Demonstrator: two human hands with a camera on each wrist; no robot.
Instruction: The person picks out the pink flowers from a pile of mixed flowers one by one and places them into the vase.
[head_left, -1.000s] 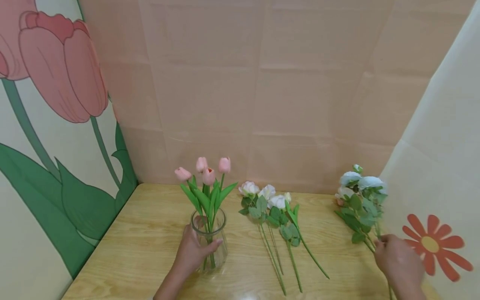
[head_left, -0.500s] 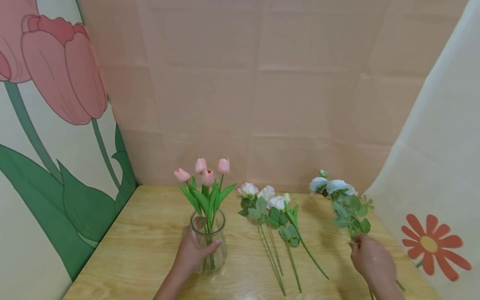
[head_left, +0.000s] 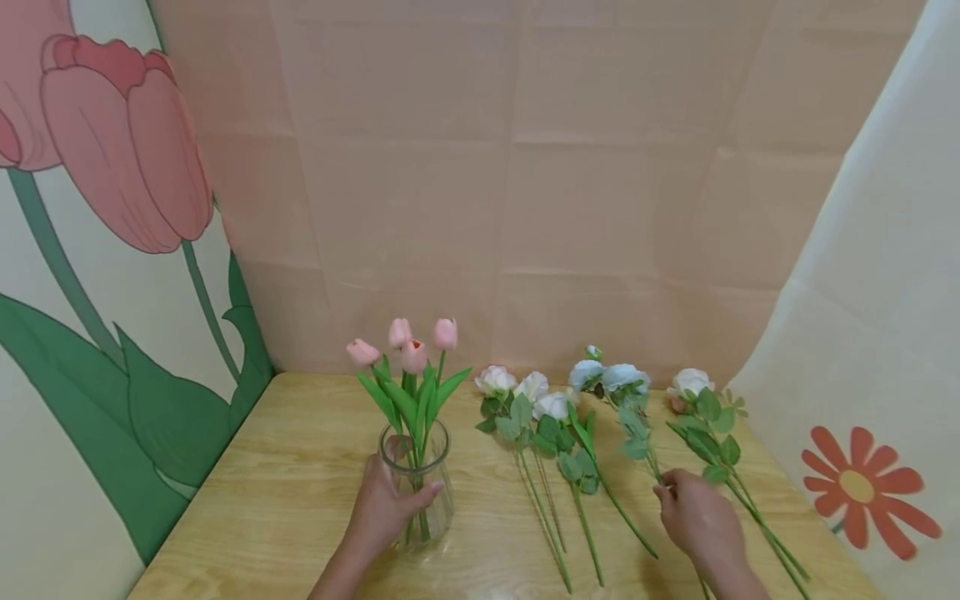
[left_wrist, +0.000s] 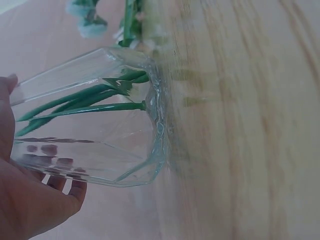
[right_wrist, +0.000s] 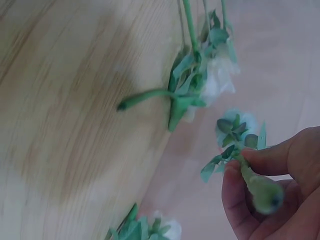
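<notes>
A clear glass vase (head_left: 435, 508) stands upright on the table with several pink tulips (head_left: 414, 357) in it. My left hand (head_left: 386, 500) grips the vase round its side; the left wrist view has the green stems (left_wrist: 90, 105) showing through the glass. On the right, my right hand (head_left: 701, 512) pinches the stem of a pale blue flower (head_left: 624, 377) between thumb and fingers. Its blooms lean up and to the left, above the table. In the right wrist view the cut end of that stem (right_wrist: 265, 195) points at the camera.
Several white roses (head_left: 553, 406) lie on the wooden table (head_left: 300, 467) between the hands, beside a green-leaved stem (head_left: 618, 500). Farther right lies another white flower (head_left: 692, 383) with long stems. A brown backdrop (head_left: 510, 208) closes the far edge, and a printed sheet stands on either side.
My right hand has moved left, carrying the blue flower away from the white flower at the right, which now lies on the table. My left hand stays on the vase.
</notes>
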